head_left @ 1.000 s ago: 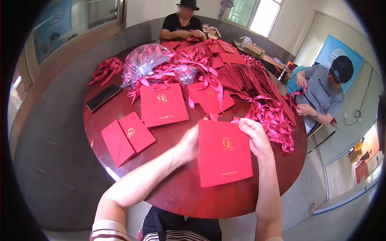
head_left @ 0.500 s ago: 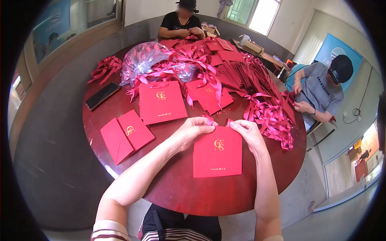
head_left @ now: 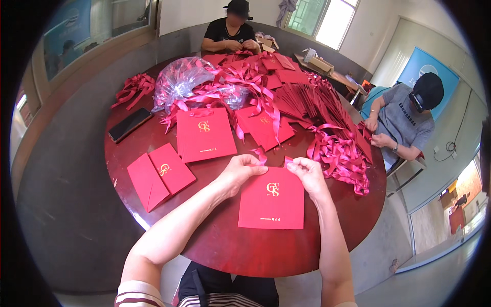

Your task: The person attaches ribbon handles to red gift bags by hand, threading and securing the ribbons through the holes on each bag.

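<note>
Here, I have a flat, rectangular red paper bag with a gold emblem [head_left: 271, 204] upright at the near side of the round, glossy dark-red table [head_left: 240, 253]; whether its lower edge touches the tabletop I can't tell. My left hand [head_left: 243, 173] pinches its top edge near the left corner, thumb facing me, and my right hand [head_left: 308, 175] pinches that edge toward the right. Shiny pink ribbon [head_left: 260, 155] shows beside both sets of fingers.

To my left lie a larger red paper bag [head_left: 207, 140] and a folded red one [head_left: 176, 171], with a black rectangular phone [head_left: 130, 124] beyond. Past my right hand sits a loose pink ribbon heap [head_left: 340, 163], beside a fanned row of dark-red bags [head_left: 312, 100]. Farther off, a clear plastic bag [head_left: 179, 84] rests among ribbons. A co-worker in grey [head_left: 409, 115] sits at right, another in black [head_left: 230, 33] across the table.
</note>
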A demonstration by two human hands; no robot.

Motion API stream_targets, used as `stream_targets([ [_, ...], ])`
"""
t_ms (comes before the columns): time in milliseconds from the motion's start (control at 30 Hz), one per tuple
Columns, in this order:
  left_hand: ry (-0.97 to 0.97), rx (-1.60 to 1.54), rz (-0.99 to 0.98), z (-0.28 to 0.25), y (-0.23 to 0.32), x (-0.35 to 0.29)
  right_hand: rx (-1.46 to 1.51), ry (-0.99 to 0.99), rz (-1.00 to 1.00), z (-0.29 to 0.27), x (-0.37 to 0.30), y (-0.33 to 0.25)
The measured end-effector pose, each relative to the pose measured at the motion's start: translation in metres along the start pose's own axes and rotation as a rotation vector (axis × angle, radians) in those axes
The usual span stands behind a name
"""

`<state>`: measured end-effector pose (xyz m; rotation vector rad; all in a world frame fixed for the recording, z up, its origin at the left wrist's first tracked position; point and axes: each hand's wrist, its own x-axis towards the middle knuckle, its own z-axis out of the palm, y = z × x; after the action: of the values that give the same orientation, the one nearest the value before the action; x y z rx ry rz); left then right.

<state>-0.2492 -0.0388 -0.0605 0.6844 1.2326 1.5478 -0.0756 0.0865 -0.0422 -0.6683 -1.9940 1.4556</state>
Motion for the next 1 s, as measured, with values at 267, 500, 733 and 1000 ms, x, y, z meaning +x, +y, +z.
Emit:
stream_targets([
  [267,0.070,-0.133,-0.013,0.000,-0.002,0.001,-0.004,0.033,-0.025,0.012,-0.005,-0.011],
  [500,0.171,-0.046,0.104,0.003,-0.008,0.004,0.013,0.011,-0.037,0.012,0.000,-0.005],
  [733,0.216,-0.099,0.087,0.005,-0.003,0.001,-0.035,0.050,-0.124,0.018,-0.002,-0.006],
  [1000,0.301,0.182,0.151,0.001,-0.016,0.002,-0.254,0.139,-0.198,0.026,-0.006,0.008],
])
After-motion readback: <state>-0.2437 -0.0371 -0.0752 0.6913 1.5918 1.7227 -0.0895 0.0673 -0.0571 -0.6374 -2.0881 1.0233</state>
